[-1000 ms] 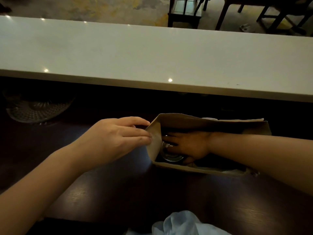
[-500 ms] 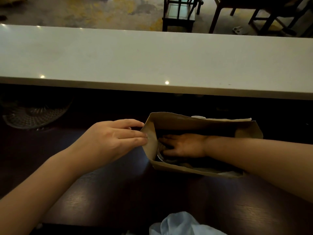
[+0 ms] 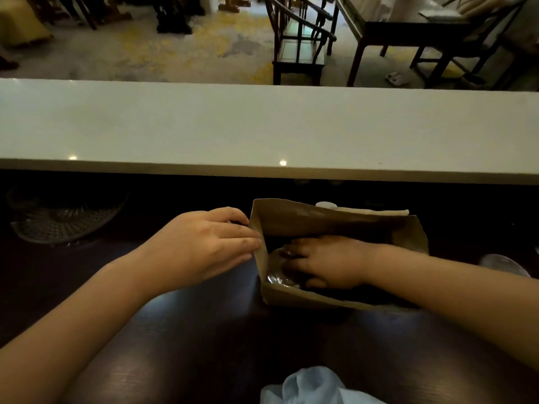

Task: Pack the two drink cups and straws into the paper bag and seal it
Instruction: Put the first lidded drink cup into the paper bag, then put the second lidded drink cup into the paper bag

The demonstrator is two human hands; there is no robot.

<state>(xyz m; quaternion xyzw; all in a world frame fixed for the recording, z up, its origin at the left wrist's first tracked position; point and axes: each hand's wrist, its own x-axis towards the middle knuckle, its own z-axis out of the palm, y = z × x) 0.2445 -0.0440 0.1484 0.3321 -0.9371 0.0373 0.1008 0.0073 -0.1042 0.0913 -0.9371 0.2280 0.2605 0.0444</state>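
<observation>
- Paper bag [image 3: 335, 221] stands open-mouthed on the dark bench [image 3: 204, 330], below the white counter [image 3: 262, 126].
- Right hand [image 3: 329, 265] reaches deep inside the bag, palm down, fingers [image 3: 294, 253] spread over the clear lid of a drink cup [image 3: 277, 275] at the bag's left end; whether they clamp it cannot be told.
- Left hand [image 3: 204, 246] lies against the bag's left edge, fingers together, bracing it.
- Since the earlier frames both hands have kept their places; the view has tilted upward.
</observation>
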